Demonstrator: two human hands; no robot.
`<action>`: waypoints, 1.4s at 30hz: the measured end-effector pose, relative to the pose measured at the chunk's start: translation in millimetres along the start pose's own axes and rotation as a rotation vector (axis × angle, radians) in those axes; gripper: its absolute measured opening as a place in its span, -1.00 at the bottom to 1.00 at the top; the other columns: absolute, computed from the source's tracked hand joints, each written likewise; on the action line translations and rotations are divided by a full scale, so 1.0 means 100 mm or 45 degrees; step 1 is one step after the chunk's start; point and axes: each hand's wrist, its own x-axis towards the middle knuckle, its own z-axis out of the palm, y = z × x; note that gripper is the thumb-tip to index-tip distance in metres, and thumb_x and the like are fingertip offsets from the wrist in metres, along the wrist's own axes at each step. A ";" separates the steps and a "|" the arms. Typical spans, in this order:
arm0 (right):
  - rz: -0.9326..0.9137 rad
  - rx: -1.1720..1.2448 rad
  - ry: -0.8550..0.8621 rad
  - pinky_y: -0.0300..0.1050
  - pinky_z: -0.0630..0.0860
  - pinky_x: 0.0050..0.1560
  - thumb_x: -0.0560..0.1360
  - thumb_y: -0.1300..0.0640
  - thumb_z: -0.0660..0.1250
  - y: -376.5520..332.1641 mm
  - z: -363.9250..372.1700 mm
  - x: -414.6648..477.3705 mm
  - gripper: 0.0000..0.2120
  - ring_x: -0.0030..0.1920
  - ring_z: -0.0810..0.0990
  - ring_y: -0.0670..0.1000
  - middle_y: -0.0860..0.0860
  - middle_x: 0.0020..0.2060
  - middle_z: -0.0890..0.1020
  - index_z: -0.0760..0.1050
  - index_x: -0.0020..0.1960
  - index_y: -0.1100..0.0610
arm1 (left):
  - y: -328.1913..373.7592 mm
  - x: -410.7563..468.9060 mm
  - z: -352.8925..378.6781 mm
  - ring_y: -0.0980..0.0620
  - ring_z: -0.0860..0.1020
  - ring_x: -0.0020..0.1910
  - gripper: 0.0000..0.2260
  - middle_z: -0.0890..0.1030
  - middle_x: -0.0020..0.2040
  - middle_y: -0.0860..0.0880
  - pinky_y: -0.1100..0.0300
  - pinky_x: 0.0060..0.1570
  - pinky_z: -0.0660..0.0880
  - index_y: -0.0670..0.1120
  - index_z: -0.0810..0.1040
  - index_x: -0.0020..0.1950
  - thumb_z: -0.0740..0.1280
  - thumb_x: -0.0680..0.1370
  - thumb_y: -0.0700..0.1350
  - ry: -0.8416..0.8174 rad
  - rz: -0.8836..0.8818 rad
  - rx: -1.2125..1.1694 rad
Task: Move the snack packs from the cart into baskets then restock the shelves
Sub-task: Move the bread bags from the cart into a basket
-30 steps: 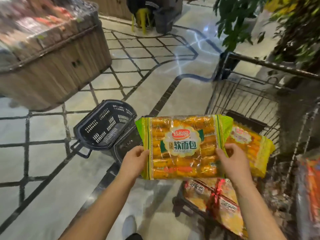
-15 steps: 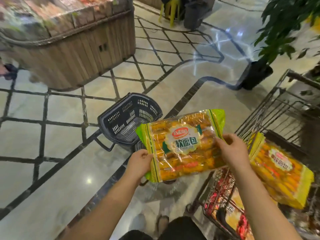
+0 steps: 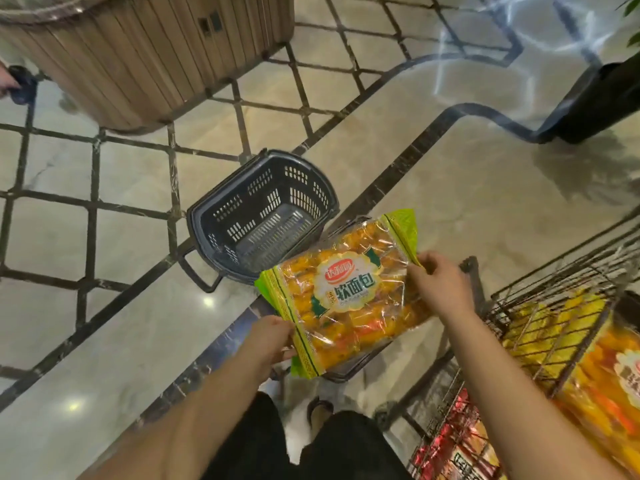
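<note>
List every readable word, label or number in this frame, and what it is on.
"软面包": front of the bread pack.
Red oval logo above it: too blurred to read.
Small print under it: too small.
Labels on the other packs: blurred or cut off.

A yellow snack pack (image 3: 349,296) with green ends is held tilted at the near right corner of the dark basket (image 3: 258,183), overlapping its rim. Its lower end is pinched by the left hand (image 3: 270,341); its upper end is gripped by the right hand (image 3: 440,282). Right of the basket, a wire cart (image 3: 519,306) is seen with more yellow packs (image 3: 595,368). Beyond the basket, to the left, a wooden display stand (image 3: 145,53) is seen.
</note>
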 end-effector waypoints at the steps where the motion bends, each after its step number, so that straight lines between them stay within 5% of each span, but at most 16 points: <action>1: 0.003 -0.038 0.002 -0.12 0.43 -0.01 0.58 0.02 0.36 0.06 0.08 0.12 -0.82 0.05 0.62 0.10 0.00 0.05 0.68 0.61 0.14 0.03 | 0.01 0.09 0.07 -0.14 0.66 -0.01 -0.86 0.65 0.13 -0.37 0.08 -0.21 0.70 -0.35 0.59 0.08 0.30 0.61 -0.29 -0.003 -0.043 -0.008; 3: 0.022 -0.055 0.051 -0.12 0.47 0.06 0.57 0.03 0.37 0.20 0.31 0.32 -0.78 0.08 0.62 0.12 0.03 0.09 0.68 0.62 0.18 0.04 | 0.01 0.29 0.20 -0.11 0.62 -0.12 -0.96 0.61 0.01 -0.36 0.21 -0.46 0.58 -0.27 0.53 0.02 0.28 0.62 -0.33 -0.011 -0.125 0.014; 6: 0.047 -0.066 0.124 0.07 0.53 0.23 0.55 0.06 0.39 0.50 0.71 0.65 -0.74 0.12 0.61 0.13 0.10 0.11 0.67 0.65 0.21 0.07 | -0.10 0.70 0.43 0.00 0.57 -0.29 -0.93 0.55 -0.18 -0.17 0.26 -0.50 0.53 -0.20 0.48 0.00 0.26 0.63 -0.33 -0.018 -0.212 -0.072; 10: -0.007 -0.184 0.134 0.04 0.49 0.20 0.55 0.09 0.37 0.91 1.30 1.19 -0.74 0.15 0.60 0.18 0.13 0.08 0.68 0.67 0.19 0.11 | -0.33 1.42 0.74 0.08 0.57 -0.36 -0.87 0.59 -0.29 -0.09 0.23 -0.39 0.61 -0.13 0.52 -0.05 0.24 0.66 -0.27 0.009 -0.357 -0.210; 15: 0.012 -0.227 0.109 0.04 0.43 0.26 0.58 0.11 0.33 1.48 2.04 1.80 -0.72 0.19 0.57 0.24 0.18 0.12 0.66 0.65 0.24 0.14 | -0.56 2.31 1.08 -0.01 0.62 0.12 -0.89 0.65 0.15 -0.16 0.16 -0.11 0.59 -0.13 0.55 0.08 0.26 0.66 -0.29 0.011 -0.462 -0.306; 18: 0.052 -0.246 0.018 0.03 0.34 0.31 0.60 0.13 0.29 1.80 2.44 2.07 -0.73 0.20 0.56 0.21 0.13 0.12 0.65 0.64 0.24 0.11 | -0.67 2.79 1.28 0.07 0.53 -0.06 -0.85 0.58 -0.03 -0.09 0.12 -0.03 0.53 -0.11 0.51 -0.04 0.28 0.65 -0.33 -0.020 -0.474 -0.298; 21: 0.079 -0.318 -0.098 0.11 0.40 0.35 0.57 0.16 0.28 2.06 2.82 2.27 -0.68 0.22 0.55 0.23 0.16 0.17 0.65 0.62 0.29 0.12 | -0.90 3.23 1.39 0.08 0.52 -0.05 -0.92 0.59 0.00 -0.04 -0.05 0.29 0.46 -0.09 0.54 0.04 0.39 0.61 -0.26 -0.066 -0.488 -0.265; 25: 0.212 -0.308 -0.319 -0.06 0.42 0.30 0.59 0.12 0.28 2.31 3.22 2.43 -0.60 0.32 0.52 0.20 0.15 0.33 0.58 0.52 0.41 0.11 | -1.41 3.78 1.41 -0.02 0.60 0.19 -0.43 0.66 0.21 -0.05 -0.05 0.31 0.48 -0.05 0.51 0.34 0.55 0.37 0.02 -0.075 -0.474 -0.163; 28: 0.275 -0.291 -0.372 -0.03 0.41 0.31 0.60 0.09 0.29 2.43 3.41 2.48 -0.58 0.35 0.49 0.21 0.17 0.36 0.55 0.49 0.43 0.17 | -1.72 4.05 1.42 -0.06 0.60 0.27 -0.19 0.65 0.29 -0.01 -0.13 0.39 0.45 0.04 0.49 0.39 0.60 0.16 0.10 -0.120 -0.500 -0.175; 35: 0.314 -0.256 -0.399 0.05 0.48 0.18 0.53 0.06 0.33 2.56 3.60 2.52 -0.66 0.21 0.53 0.23 0.17 0.17 0.58 0.48 0.27 0.14 | -1.40 3.98 1.51 -0.02 0.60 0.21 -0.47 0.64 0.25 -0.01 -0.05 0.31 0.53 0.02 0.44 0.45 0.52 0.52 -0.18 -0.201 -0.610 -0.184; 39: 0.282 -0.336 -0.435 0.15 0.39 0.40 0.50 0.04 0.33 2.56 3.54 2.44 -0.42 0.39 0.41 0.20 0.15 0.35 0.49 0.32 0.49 0.13 | -1.17 3.86 1.49 0.01 0.53 0.04 -0.70 0.59 0.06 -0.02 -0.04 0.35 0.48 -0.08 0.50 0.28 0.47 0.58 -0.16 -0.177 -0.625 -0.023; 42: 0.307 -0.423 -0.494 0.04 0.23 0.50 0.56 0.06 0.33 2.43 3.33 2.28 -0.33 0.52 0.26 0.18 0.18 0.50 0.34 0.19 0.58 0.21 | -0.95 3.65 1.38 -0.04 0.56 0.00 -0.76 0.58 -0.02 -0.01 0.02 0.16 0.53 -0.05 0.41 0.15 0.44 0.60 -0.13 -0.089 -0.434 0.315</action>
